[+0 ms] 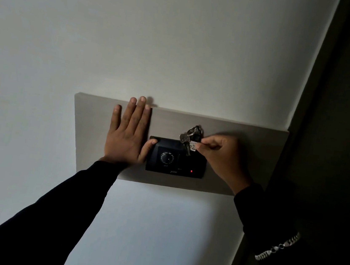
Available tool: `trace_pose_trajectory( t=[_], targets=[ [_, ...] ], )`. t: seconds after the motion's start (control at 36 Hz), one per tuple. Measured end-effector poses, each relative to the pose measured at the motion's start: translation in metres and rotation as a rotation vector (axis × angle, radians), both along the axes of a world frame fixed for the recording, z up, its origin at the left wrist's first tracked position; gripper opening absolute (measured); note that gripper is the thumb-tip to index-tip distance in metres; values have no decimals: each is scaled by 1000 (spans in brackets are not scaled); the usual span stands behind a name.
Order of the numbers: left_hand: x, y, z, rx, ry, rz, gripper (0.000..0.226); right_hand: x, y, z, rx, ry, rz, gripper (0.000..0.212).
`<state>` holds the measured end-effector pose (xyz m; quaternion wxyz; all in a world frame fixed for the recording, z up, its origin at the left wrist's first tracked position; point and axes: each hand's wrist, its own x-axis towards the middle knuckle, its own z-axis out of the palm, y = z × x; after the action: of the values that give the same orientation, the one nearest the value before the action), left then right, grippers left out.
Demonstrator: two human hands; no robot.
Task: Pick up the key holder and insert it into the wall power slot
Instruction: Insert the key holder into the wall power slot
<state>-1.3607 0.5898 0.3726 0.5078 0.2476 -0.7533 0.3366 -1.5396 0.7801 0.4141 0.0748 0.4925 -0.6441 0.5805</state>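
A black power-slot unit (176,159) with a round dial and a lit red dot is mounted on a grey wall panel (95,127). My right hand (220,154) pinches the key holder (191,141), a ring with keys and a small white numbered tag, against the unit's upper right corner. Its lower end points down at the unit's top edge; whether it sits inside the slot I cannot tell. My left hand (128,134) lies flat on the panel with fingers spread, its thumb touching the unit's upper left corner.
The panel hangs on a pale wall (158,42). A dark door or surface (335,130) runs down the right side, close to my right arm. A metal bracelet (276,247) shows at the right over a dark sleeve.
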Motion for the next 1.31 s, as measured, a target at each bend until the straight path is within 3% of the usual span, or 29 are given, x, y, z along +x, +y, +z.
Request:
trace_pose_trajectory(
  t=[0.08, 0.19, 0.31, 0.42, 0.75, 1.0, 1.31],
  targets=[
    [0, -1, -1, -11, 8, -12, 76, 1, 3, 7, -2, 52, 32, 25],
    [0, -1, 0, -12, 19, -27, 75, 6, 12, 34, -20, 388, 23, 39],
    [-1, -2, -1, -11, 25, -33, 75, 12, 12, 53, 74, 709, -20, 31],
    [-1, -3, -1, -17, 30, -34, 75, 16, 6, 57, 170, 878, -48, 12],
    [0, -1, -1, -18, 37, -51, 73, 20, 2, 41, -113, 656, 49, 5],
    [0, -1, -1, -8, 28, -50, 73, 21, 1, 35, -148, 745, 37, 5],
    [1, 1, -1, 31, -3, -6, 74, 15, 0, 22, -143, 700, 41, 4]
  ],
)
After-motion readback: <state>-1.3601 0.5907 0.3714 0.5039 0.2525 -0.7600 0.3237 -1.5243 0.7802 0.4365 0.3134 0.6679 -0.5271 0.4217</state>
